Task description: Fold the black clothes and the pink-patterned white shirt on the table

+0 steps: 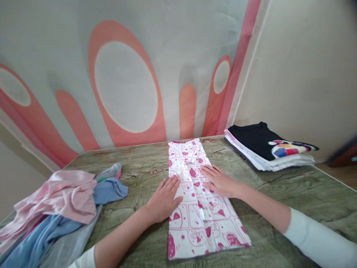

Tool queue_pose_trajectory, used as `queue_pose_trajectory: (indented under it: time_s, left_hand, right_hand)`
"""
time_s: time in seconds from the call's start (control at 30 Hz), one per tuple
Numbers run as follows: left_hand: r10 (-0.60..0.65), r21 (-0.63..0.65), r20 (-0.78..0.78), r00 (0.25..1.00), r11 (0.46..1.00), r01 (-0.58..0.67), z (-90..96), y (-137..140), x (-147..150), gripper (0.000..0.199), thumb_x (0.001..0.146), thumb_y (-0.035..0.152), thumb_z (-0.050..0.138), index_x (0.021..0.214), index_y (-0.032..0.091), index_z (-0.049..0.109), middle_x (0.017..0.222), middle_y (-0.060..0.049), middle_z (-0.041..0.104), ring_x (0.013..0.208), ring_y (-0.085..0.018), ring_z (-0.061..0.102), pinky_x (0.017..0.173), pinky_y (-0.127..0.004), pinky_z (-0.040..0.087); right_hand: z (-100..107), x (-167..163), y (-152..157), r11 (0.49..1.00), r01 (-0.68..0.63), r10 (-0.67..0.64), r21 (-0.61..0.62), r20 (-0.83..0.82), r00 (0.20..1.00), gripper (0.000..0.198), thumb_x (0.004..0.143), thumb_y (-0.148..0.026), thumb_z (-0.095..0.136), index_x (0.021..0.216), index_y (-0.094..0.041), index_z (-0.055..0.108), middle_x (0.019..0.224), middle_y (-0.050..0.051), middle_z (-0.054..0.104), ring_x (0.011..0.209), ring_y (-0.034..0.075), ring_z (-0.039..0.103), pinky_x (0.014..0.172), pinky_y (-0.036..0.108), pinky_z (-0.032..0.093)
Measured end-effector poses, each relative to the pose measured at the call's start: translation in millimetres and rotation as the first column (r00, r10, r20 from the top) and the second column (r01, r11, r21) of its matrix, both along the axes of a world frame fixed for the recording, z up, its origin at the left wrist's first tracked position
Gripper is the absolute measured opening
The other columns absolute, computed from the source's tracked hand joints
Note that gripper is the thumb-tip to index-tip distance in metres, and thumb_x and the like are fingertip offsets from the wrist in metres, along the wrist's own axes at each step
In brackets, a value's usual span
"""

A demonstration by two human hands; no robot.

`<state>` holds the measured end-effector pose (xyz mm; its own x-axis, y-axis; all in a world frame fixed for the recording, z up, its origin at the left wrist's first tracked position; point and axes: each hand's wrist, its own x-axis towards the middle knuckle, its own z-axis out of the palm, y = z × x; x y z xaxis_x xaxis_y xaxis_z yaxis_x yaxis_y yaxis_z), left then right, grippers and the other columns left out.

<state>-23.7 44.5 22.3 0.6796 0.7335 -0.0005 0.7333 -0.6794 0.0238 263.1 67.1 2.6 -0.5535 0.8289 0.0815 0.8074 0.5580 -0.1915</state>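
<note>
A white shirt with a pink cartoon print (pixel 192 219) lies folded into a long, narrow strip on the wood-grain table, its collar end toward the wall. My left hand (pixel 164 199) rests on its left edge with the fingers stretched out. Lying flat on the right side of the cloth is my right hand (pixel 219 181), fingers extended. Neither hand grips the fabric. A small white label shows on the shirt's lower middle.
On the left of the table (pixel 134 230) is a loose heap of clothes, with a pink garment (pixel 69 190) over blue (pixel 47 238) and grey ones. A stack of folded shirts with a black shirt (pixel 251 139) on top stands at the back right. A patterned wall (pixel 173 56) rises behind.
</note>
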Motion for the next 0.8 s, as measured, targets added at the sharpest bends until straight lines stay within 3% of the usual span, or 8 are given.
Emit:
queue_pose_trajectory:
  time_s: [0.13, 0.4, 0.6, 0.8]
  left_hand:
    - [-0.01, -0.01, -0.015, 1.0, 1.0, 0.01, 4.0, -2, 4, 0.051, 0.095, 0.039, 0.022, 0.143, 0.019, 0.018, 0.149, -0.007, 0.017, 0.137, -0.021, 0.012, 0.109, -0.042, 0.013]
    - [-0.085, -0.076, -0.008, 0.996, 0.994, 0.084, 11.9, -2, -2, 0.052, 0.095, 0.04, 0.026, 0.142, 0.019, 0.019, 0.149, -0.008, 0.018, 0.136, -0.019, 0.016, 0.109, -0.039, 0.014]
    - [-0.184, -0.161, 0.01, 0.983, 0.97, 0.183, 26.3, -10, -21, 0.045, 0.093, 0.025, 0.031, 0.139, 0.024, 0.028, 0.146, -0.004, 0.028, 0.133, -0.016, 0.026, 0.11, -0.036, 0.018]
    - [-0.276, -0.241, 0.055, 0.96, 0.929, 0.281, 49.0, -44, -32, 0.053, 0.086, 0.011, 0.037, 0.137, 0.027, 0.033, 0.143, -0.001, 0.033, 0.131, -0.016, 0.03, 0.11, -0.036, 0.022]
  right_hand:
    - [6, -4, -28, 0.995, -0.101, 0.101, -0.002, 0.003, 0.995, 0.065, 0.091, -0.054, 0.028, 0.144, -0.02, 0.014, 0.149, 0.007, 0.018, 0.136, 0.024, 0.016, 0.111, 0.045, 0.011]
    - [27, -3, -73, 0.96, -0.225, 0.216, -0.168, -0.071, 0.974, 0.071, 0.087, -0.055, 0.039, 0.144, -0.022, 0.014, 0.15, 0.006, 0.013, 0.136, 0.026, 0.014, 0.111, 0.044, 0.013]
    - [45, 26, -74, 0.929, -0.227, 0.2, -0.291, -0.122, 0.972, 0.061, 0.086, -0.045, 0.05, 0.14, -0.028, 0.029, 0.146, 0.002, 0.027, 0.133, 0.022, 0.024, 0.111, 0.04, 0.018]
    - [53, 42, -85, 0.931, -0.189, 0.161, -0.313, -0.114, 0.98, 0.045, 0.086, -0.031, 0.051, 0.13, -0.031, 0.046, 0.14, 0.0, 0.039, 0.128, 0.021, 0.035, 0.109, 0.043, 0.025]
